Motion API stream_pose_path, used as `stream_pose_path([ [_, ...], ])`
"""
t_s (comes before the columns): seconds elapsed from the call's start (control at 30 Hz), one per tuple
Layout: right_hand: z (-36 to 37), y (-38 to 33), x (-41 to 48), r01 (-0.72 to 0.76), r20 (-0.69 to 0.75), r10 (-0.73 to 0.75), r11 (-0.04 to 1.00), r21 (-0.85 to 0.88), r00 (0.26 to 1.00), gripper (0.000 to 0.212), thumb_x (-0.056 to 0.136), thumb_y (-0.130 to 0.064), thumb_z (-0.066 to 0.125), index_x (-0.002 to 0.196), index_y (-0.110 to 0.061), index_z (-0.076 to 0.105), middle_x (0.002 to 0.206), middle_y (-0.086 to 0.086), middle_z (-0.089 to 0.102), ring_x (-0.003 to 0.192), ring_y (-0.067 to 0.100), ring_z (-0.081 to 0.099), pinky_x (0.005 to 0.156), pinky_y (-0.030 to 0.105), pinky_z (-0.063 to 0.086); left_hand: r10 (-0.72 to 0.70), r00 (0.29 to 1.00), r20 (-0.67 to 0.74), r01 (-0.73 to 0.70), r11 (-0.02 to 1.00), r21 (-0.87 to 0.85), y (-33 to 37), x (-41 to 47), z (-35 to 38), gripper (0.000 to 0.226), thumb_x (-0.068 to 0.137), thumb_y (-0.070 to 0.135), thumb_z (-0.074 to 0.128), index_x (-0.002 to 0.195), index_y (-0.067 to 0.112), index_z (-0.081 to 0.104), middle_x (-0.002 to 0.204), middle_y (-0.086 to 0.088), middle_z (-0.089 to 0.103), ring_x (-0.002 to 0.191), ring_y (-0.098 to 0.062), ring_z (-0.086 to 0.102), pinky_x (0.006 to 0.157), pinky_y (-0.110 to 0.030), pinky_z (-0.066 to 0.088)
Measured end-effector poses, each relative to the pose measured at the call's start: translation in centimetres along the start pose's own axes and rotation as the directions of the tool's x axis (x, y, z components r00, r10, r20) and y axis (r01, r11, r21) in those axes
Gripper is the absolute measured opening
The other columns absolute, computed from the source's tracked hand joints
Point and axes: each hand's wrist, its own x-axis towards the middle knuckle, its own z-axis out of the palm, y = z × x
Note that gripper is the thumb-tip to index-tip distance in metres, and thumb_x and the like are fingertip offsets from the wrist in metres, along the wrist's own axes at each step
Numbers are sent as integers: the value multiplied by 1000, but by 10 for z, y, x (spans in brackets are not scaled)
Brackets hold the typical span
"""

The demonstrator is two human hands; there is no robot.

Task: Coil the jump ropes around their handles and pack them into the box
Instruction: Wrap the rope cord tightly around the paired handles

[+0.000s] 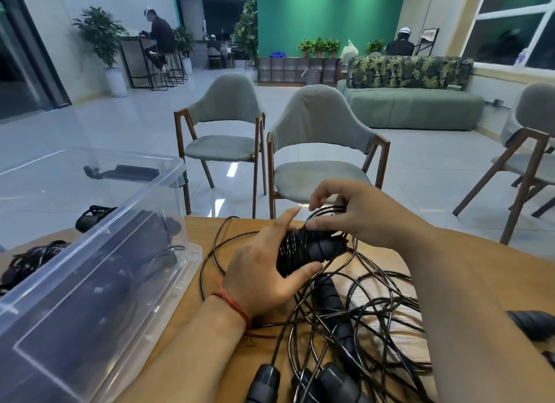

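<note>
Head view: left hand (264, 272) clamps black foam handles (306, 248); right hand (357, 218) pinches thin glossy black cord (329, 210). Cord looks light, springy, slippery; better hold at handles.

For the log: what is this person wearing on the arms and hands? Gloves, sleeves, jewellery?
No sleeves or gloves in view. The left hand has a thin red string bracelet at its wrist. The right hand shows no ring, watch or band.
</note>
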Motion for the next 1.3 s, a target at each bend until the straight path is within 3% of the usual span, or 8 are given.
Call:
stream_pose_path([
  [0.4,10,30,1,-251,301,131,879,406,945,11,92,-16,81,84,-19,74,88,5,72,81,16,67,72,28,50,294,949,113,-273,946,-174,7,0,-5,82,93,42,79,162,24,40,151,5,59,133,-12,59,105,-37,54],
  [0.57,15,40,1,-273,324,106,806,526,940,13,98,-24,77,95,-13,73,96,13,70,87,26,68,75,34,55,246,965,90,-209,931,-299,3,-1,-3,66,99,38,67,159,19,46,149,2,58,134,-15,59,104,-41,55],
  [0.67,24,46,2,-181,226,74,848,498,971,21,92,-26,75,105,-10,74,109,21,71,100,46,65,89,55,56,64,998,12,-54,909,-413,5,-3,-1,55,100,44,57,150,23,53,121,8,67,106,-12,69,84,-27,57],
  [0.73,30,43,2,-168,186,80,835,524,979,15,96,-28,74,109,-21,79,106,12,73,92,32,65,84,47,54,-56,996,-76,15,886,-463,5,-3,1,48,101,46,51,142,23,58,108,9,67,96,-12,68,78,-19,54],
  [0.87,35,34,3,-137,248,69,954,266,966,28,99,-28,76,122,-43,73,109,-7,75,108,13,69,103,43,53,-395,914,-90,188,610,-770,-1,3,-1,45,104,55,43,126,20,63,104,-10,69,89,-29,67,69,-45,55],
  [1.0,39,41,4,-176,309,183,983,-51,933,48,91,-14,79,124,-47,67,104,-11,73,98,12,71,96,39,60,-647,755,-103,138,311,-940,-4,17,-15,53,103,60,44,129,20,65,109,-14,71,84,-31,64,62,-38,53],
  [1.13,40,52,7,-229,127,277,925,-302,952,11,101,-32,67,104,-41,71,97,-13,73,97,7,67,93,42,57,-690,705,-164,52,281,-958,-2,28,-31,59,104,61,43,136,15,61,109,-14,73,83,-27,66,57,-34,56],
  [1.3,45,29,14,-140,49,179,889,-436,983,17,106,-47,57,96,-36,65,91,-10,67,89,13,64,79,39,54,-663,744,-89,163,309,-937,6,38,-42,57,105,64,40,126,19,68,111,-16,74,86,-31,66,61,-38,54],
])
